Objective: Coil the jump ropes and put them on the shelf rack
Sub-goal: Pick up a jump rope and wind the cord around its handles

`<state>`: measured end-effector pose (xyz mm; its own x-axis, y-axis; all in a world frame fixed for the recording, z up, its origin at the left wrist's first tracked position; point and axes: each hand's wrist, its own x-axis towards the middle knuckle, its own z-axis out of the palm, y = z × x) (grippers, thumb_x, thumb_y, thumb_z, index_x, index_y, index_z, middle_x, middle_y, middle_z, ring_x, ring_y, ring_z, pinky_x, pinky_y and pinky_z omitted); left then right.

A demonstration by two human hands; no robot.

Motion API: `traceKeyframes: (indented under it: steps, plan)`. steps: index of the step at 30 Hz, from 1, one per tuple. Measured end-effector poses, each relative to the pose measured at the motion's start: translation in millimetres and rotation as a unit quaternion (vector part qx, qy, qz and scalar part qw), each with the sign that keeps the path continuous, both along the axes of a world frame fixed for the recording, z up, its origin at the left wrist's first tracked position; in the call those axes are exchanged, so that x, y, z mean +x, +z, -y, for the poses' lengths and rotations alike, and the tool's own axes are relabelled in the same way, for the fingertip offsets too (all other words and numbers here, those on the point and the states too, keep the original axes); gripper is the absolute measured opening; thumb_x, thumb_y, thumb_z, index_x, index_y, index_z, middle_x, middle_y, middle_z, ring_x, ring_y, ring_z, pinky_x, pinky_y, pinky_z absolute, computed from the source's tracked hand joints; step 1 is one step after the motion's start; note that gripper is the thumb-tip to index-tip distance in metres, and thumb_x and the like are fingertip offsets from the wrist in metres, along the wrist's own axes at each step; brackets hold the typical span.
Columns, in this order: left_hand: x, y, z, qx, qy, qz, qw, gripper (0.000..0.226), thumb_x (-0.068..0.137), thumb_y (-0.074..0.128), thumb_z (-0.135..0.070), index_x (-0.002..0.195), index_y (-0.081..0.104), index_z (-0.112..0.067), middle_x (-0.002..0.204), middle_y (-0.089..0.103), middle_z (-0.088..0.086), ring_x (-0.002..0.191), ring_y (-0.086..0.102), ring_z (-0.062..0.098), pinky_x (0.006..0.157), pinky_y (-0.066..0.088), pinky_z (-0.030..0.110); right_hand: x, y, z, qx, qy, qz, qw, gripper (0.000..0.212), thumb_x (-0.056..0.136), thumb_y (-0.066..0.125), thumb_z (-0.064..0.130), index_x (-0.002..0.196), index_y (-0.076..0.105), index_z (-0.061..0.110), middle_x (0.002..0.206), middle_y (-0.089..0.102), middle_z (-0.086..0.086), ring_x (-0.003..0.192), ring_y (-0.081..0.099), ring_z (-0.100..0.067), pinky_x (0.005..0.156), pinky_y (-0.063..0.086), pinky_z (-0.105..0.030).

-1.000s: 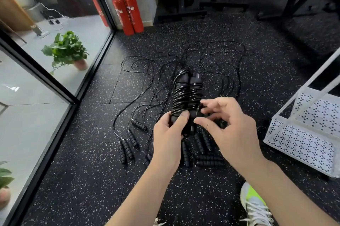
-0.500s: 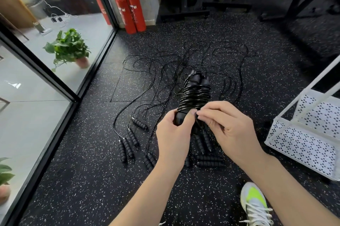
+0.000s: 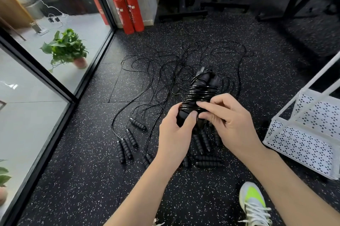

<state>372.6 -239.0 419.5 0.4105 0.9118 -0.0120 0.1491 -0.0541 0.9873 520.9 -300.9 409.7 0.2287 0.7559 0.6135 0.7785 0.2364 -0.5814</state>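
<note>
A coiled black jump rope (image 3: 200,91), its cord wound tightly around its two handles, is held above the floor at mid-frame. My left hand (image 3: 174,133) grips the lower end of the bundle, thumb across the front. My right hand (image 3: 230,120) pinches the cord at the bundle's lower right side. Several loose jump ropes (image 3: 165,78) lie tangled on the speckled floor beyond, and their black foam handles (image 3: 131,138) lie in a row below my hands. The white perforated shelf rack (image 3: 303,144) stands at the right edge.
A glass wall with a black frame (image 3: 55,86) runs along the left, with a potted plant (image 3: 66,49) behind it. Two red fire extinguishers (image 3: 128,10) stand at the back. Dark gym equipment bases (image 3: 202,8) line the far wall. My shoe (image 3: 253,205) is at bottom right.
The bundle has tilted to the right and drifted a little right. My right hand's fingers have closed in onto the cord near my left thumb.
</note>
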Motion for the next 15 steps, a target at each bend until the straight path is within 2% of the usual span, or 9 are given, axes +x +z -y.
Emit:
traceKeyframes:
  steps: [3,5,8,10,12,14,15]
  plan:
    - [1,2,1,0.019,-0.004,-0.028,0.999,0.02,0.102,0.061,-0.024,0.12,0.065,-0.029,0.101,0.073,-0.015,0.096,0.066,0.004,0.087,0.05,0.024,0,-1,-2,0.002,-0.007,0.009,1.0,0.027,0.088,0.075,0.002,0.114,0.075,0.005,0.096,0.056,-0.001,0.088,0.053,-0.005,0.083,0.04,-0.007]
    - [1,2,3,0.034,-0.015,-0.043,0.998,0.028,0.103,0.058,-0.023,0.127,0.057,-0.039,0.107,0.07,-0.025,0.101,0.064,-0.002,0.086,0.046,0.015,1,1,-2,0.001,-0.003,0.014,1.0,0.017,0.09,0.074,0.005,0.107,0.075,0.003,0.098,0.056,0.0,0.091,0.052,-0.002,0.085,0.039,-0.008]
    - [-2,5,5,0.099,-0.06,-0.062,0.991,0.051,0.104,0.052,-0.014,0.133,0.04,-0.054,0.124,0.061,-0.028,0.12,0.055,-0.005,0.098,0.04,0.012,2,4,-1,-0.015,0.005,0.014,1.0,0.011,0.094,0.067,0.008,0.104,0.07,0.003,0.102,0.053,0.002,0.096,0.052,-0.002,0.087,0.039,-0.008]
    - [-4,5,4,0.129,-0.095,-0.083,0.984,0.062,0.099,0.055,-0.011,0.148,0.034,-0.043,0.143,0.051,-0.019,0.135,0.044,-0.001,0.111,0.035,0.019,4,6,-1,-0.022,0.0,0.016,1.0,0.01,0.096,0.064,0.008,0.104,0.067,0.004,0.104,0.049,0.004,0.097,0.051,-0.001,0.086,0.039,-0.007]
    - [-6,3,3,0.155,-0.122,-0.139,0.971,0.088,0.092,0.062,-0.019,0.162,0.011,-0.031,0.158,0.032,-0.017,0.146,0.027,-0.005,0.117,0.031,0.025,4,8,0,-0.027,-0.005,0.023,0.999,0.013,0.098,0.061,0.014,0.105,0.067,0.005,0.103,0.048,0.006,0.093,0.05,-0.002,0.082,0.04,-0.008]
    - [-5,5,5,0.187,-0.121,-0.202,0.954,0.107,0.088,0.07,-0.028,0.161,-0.008,-0.039,0.151,0.026,-0.027,0.138,0.025,-0.014,0.105,0.035,0.022,3,10,0,-0.028,-0.003,0.033,0.999,0.02,0.098,0.059,0.021,0.105,0.068,0.005,0.102,0.051,0.004,0.088,0.051,-0.005,0.078,0.044,-0.012]
    - [-4,5,5,0.208,-0.111,-0.226,0.945,0.111,0.088,0.072,-0.032,0.158,-0.013,-0.045,0.148,0.03,-0.023,0.132,0.03,-0.009,0.097,0.035,0.023,2,10,0,-0.028,0.0,0.039,0.999,0.021,0.098,0.06,0.022,0.105,0.07,0.005,0.101,0.053,0.003,0.087,0.052,-0.007,0.077,0.045,-0.014]
